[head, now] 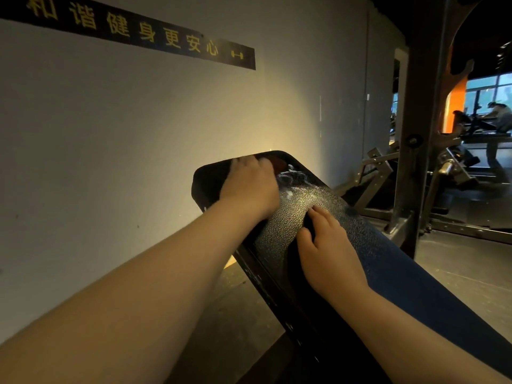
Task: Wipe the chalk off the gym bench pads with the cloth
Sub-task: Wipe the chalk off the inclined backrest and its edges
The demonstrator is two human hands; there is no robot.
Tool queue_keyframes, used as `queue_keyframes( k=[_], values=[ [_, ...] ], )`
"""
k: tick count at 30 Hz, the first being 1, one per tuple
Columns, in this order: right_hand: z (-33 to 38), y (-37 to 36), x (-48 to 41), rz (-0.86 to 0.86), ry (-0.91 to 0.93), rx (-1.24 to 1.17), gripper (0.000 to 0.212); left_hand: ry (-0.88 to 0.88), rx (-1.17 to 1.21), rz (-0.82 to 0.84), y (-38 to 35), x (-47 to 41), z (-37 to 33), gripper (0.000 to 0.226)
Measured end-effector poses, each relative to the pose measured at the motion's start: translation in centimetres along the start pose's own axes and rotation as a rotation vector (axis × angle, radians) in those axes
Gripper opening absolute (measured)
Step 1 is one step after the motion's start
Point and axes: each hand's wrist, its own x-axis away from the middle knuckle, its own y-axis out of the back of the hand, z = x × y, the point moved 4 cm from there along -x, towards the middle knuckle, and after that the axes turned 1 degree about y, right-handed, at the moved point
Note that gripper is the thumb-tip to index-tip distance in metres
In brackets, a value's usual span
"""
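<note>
Head view caught the left hand (249, 187) pressed flat near the top end of the black, pebble-textured padded bench (279, 231), its blurred fingers (243, 162) spread over a dark reddish cloth (278, 164) that peeked out just beyond them, though whether they gripped it I could not tell. White chalk smears (293, 181) lay on the pad just right of that hand, between the two hands. Lower down, the right hand (329, 253) rested palm-down on the bench, fingers loosely splayed and holding nothing, beside the pale grey wall (110, 134).
</note>
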Motion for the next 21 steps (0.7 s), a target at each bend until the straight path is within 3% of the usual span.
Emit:
queue_keyframes(
  k=[4, 11, 13, 18, 21],
  values=[
    [0.3, 0.1, 0.1, -0.004, -0.001, -0.021, 0.054, -0.230, 0.139, 0.164, -0.2, 1.9, -1.5, 0.029],
    [0.0, 0.0, -0.1, -0.008, -0.002, -0.013, 0.053, 0.047, -0.012, -0.029, 0.9, 0.1, 2.1, 0.038],
    [0.0, 0.0, 0.0, -0.009, -0.003, -0.021, 0.054, 0.024, 0.023, 0.022, 0.0, 1.3, -0.2, 0.042],
    [0.2, 0.2, 0.3, -0.012, -0.021, -0.044, 0.054, -0.225, 0.101, 0.227, -0.3, 3.7, -3.3, 0.040],
    [0.2, 0.2, 0.2, -0.014, -0.013, -0.041, 0.053, -0.154, 0.111, 0.211, 1.3, 2.2, -0.1, 0.039]
  ],
)
